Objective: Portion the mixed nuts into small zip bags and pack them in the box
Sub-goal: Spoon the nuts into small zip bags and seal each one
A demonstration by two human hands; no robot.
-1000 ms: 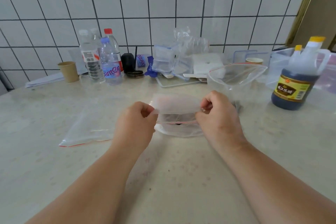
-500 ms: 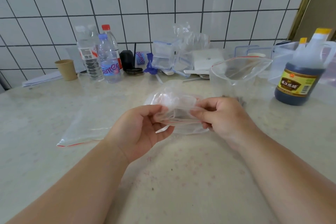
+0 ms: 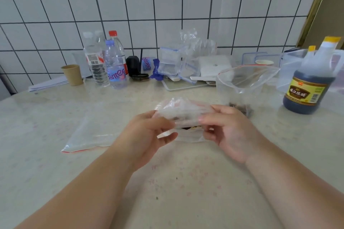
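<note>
At the centre of the frame, a person's left hand (image 3: pixel 149 132) and right hand (image 3: pixel 229 132) are pinching a small clear plastic zip bag (image 3: pixel 183 115) of dark mixed nuts just above the pale marbled tabletop (image 3: pixel 55 182) — each grip closing on one end. A larger open clear bag (image 3: pixel 245 82) is standing at right centre, an empty flat one (image 3: pixel 89 135) lying at left.

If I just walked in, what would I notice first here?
First, the two hands in the middle: the left hand and right hand hold a small clear bag with nuts inside, above the table. Behind them to the right stands a big open bag, and further right a dark bottle with a yellow cap.
</note>
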